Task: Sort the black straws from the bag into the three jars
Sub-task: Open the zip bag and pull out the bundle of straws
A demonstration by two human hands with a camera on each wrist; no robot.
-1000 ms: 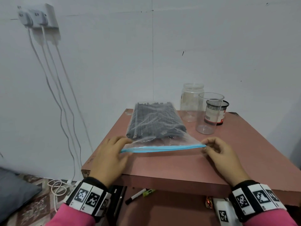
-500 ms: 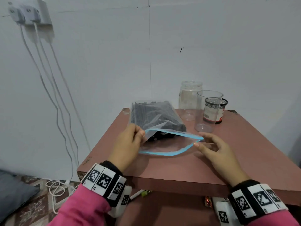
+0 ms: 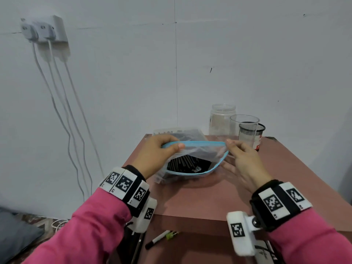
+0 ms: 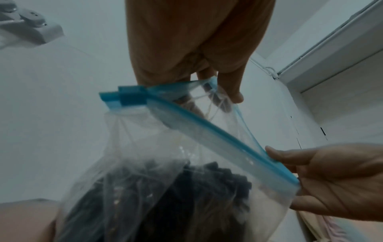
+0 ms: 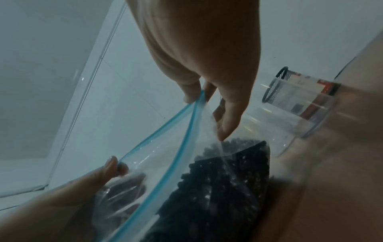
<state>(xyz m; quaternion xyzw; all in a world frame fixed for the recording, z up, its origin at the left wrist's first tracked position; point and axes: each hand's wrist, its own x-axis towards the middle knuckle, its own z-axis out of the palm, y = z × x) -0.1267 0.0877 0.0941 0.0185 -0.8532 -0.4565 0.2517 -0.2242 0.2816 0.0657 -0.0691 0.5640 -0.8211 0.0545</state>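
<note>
Straws (image 3: 187, 162), black and bundled, are all seen inside the clear bag (image 3: 192, 155) on the pink table (image 3: 285, 178); none is in a jar, so the sorting is judged barely begun. The bag's blue zip mouth is held agape: one end is pinched by the left hand (image 3: 158, 157), the other by the right hand (image 3: 245, 162). Behind the right hand are ranged a ribbed clear jar (image 3: 222, 119), a clear tumbler (image 3: 243, 128) and a black mesh cup (image 3: 258, 136), close together. Nothing is seen blocking them. White cables (image 3: 62, 111) hang down the wall; a marker (image 3: 158, 240) lies below.
</note>
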